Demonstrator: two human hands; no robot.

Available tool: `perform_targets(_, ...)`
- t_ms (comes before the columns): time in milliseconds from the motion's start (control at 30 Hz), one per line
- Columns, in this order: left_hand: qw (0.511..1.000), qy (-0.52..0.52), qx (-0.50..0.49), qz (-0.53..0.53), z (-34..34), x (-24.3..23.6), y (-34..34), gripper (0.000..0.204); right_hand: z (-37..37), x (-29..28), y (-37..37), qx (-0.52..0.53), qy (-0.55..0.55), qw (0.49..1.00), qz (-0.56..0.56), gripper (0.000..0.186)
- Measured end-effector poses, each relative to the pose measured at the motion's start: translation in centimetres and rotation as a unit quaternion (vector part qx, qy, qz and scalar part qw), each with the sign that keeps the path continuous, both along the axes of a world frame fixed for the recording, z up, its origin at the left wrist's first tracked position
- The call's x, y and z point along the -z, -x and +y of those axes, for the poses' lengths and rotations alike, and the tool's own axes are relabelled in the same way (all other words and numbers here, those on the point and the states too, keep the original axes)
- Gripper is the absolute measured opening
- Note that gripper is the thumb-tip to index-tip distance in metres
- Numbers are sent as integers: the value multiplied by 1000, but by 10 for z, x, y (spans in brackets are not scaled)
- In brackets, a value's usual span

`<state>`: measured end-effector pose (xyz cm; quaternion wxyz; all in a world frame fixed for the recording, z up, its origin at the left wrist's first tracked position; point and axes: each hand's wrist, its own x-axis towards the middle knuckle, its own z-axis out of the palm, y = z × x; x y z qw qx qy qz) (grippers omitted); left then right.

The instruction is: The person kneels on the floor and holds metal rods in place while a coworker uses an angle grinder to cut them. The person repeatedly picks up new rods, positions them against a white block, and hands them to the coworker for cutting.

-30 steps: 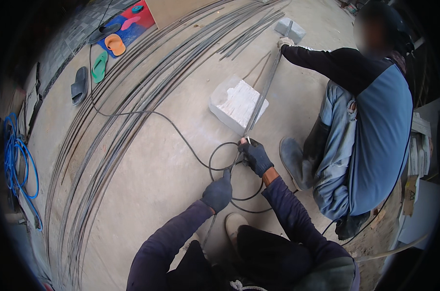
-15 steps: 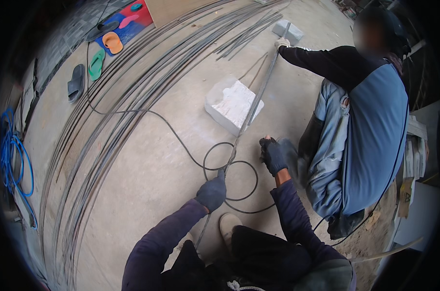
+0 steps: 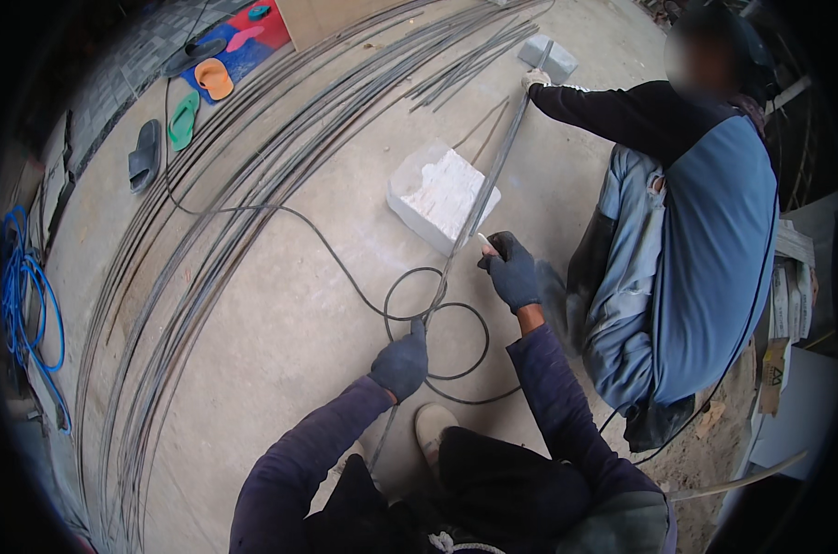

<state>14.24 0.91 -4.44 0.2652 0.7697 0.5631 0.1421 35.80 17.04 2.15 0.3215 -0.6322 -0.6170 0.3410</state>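
Observation:
Long steel rods (image 3: 494, 175) lie in a narrow bundle across a white block (image 3: 430, 201) and run down toward my feet. My left hand (image 3: 401, 365), in a dark glove, is closed round the near part of the rods, index finger stretched along them. Close to the rods, just right of the block, my right hand (image 3: 513, 275) pinches a small white stick (image 3: 482, 239), its tip a little short of the steel. A co-worker's gloved hand (image 3: 534, 79) grips the far end. Black cable loops (image 3: 486, 343) lie under and beside the rods near my left hand.
More long rods (image 3: 253, 185) curve over the floor on the left. Slippers (image 3: 144, 159) lie beyond them, and a coiled blue hose (image 3: 26, 286) is at the far left. A co-worker (image 3: 714, 240) crouches on the right. A second block (image 3: 553, 60) supports the rods' far end.
My right hand has moved up and left toward the rods, and the white stick in it now shows. My left hand stays on the rods.

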Motion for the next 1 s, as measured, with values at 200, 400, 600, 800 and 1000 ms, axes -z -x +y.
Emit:
perform_targets(200,1000,23,-5,9,2,5,0,56,9,11,14,-20,-65,997,32,22)
perform_targets(400,1000,-1,8,24,4,6,-1,58,19,38,15,-55,-173,980,-81,22)
perform_targets(600,1000,3,6,12,5,3,0,59,-4,52,-12,-53,-91,974,-199,23)
perform_targets(800,999,36,-5,-10,6,-8,0,56,-13,35,-9,27,-46,999,-9,20)
perform_targets(1000,999,52,-15,2,11,-14,-3,55,21,26,19,-35,-94,995,-24,22)
